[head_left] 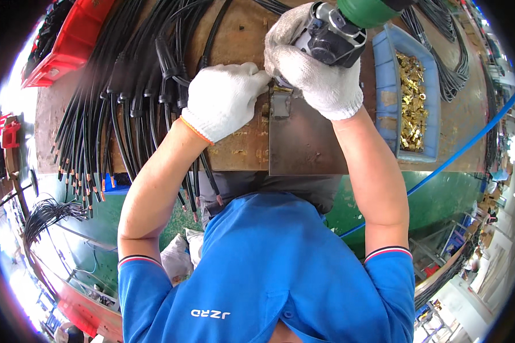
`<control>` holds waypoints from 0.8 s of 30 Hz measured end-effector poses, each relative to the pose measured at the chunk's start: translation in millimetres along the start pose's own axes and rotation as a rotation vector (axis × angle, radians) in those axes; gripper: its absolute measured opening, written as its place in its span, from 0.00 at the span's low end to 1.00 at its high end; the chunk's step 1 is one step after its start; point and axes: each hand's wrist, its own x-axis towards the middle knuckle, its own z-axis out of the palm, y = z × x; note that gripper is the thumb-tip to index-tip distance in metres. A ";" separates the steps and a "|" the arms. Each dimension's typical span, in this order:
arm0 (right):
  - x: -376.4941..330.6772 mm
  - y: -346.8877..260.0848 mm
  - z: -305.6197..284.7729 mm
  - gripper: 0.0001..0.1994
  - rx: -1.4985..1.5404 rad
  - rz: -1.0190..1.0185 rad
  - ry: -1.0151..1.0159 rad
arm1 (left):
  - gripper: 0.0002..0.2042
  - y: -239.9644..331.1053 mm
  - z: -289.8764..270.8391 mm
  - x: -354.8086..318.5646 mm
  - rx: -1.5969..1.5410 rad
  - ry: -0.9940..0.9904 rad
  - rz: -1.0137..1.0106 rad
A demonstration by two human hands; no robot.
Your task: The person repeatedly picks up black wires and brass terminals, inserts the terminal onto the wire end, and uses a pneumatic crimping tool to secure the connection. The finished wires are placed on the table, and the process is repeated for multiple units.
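Observation:
Both my hands wear white knitted gloves and meet over the workbench (240, 154). My left hand (223, 102) is closed, its fingertips pinched together beside a small metal block (280, 105); what they hold is hidden. My right hand (317, 74) wraps around the head of a green-and-black power tool (324, 48), just above that block. A bit of brass (282, 89) shows at the block's far edge, under the right hand. The block sits on a dark metal plate (306, 146). Close to my left hand lie several black cables (166, 63) with bare copper ends.
A blue bin (388, 74) of brass fittings (412, 108) stands right of my right hand. Coiled black cables (453, 74) lie beyond it. A blue hose (466, 147) crosses the bench's right edge. A red bin (77, 43) sits at the far left.

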 end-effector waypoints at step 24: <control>-27.6 -124.9 -76.4 0.12 0.044 -0.245 0.031 | 0.09 5.3 -27.7 0.5 -0.033 -0.041 -0.046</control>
